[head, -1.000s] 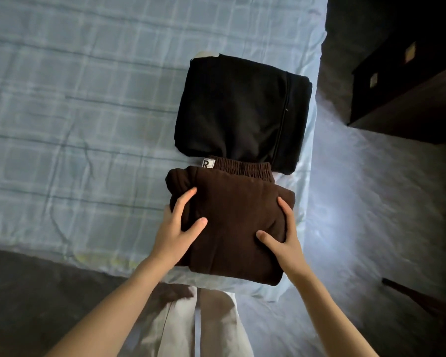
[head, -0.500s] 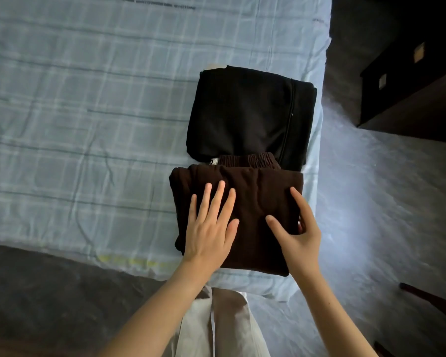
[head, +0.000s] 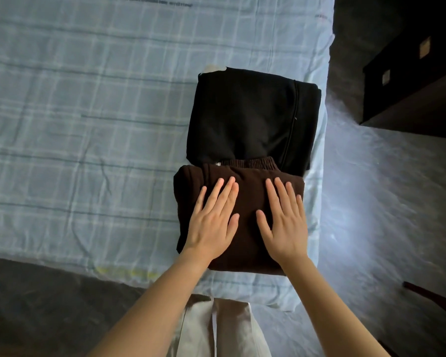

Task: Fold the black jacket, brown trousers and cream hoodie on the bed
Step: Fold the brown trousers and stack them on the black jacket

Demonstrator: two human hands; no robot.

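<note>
The folded brown trousers (head: 245,181) lie near the bed's right corner, waistband at the far side. My left hand (head: 213,220) and my right hand (head: 283,220) rest flat on top of them, fingers spread, holding nothing. Just beyond, touching the trousers' far edge, sits the folded black jacket (head: 247,117) with its zip running down the right side. A small cream patch (head: 213,68) peeks out from under the jacket's far left corner, perhaps the cream hoodie; the rest is hidden.
The bed (head: 88,124) has a pale blue checked sheet stretching left and away. Its right edge drops to a lit floor (head: 384,202). A dark cabinet (head: 417,81) stands at the upper right. My light trouser legs (head: 216,328) show below the bed's near edge.
Both hands went from gripping the brown trousers' sides to lying flat on top. The trousers moved slightly up against the black jacket, hiding the label.
</note>
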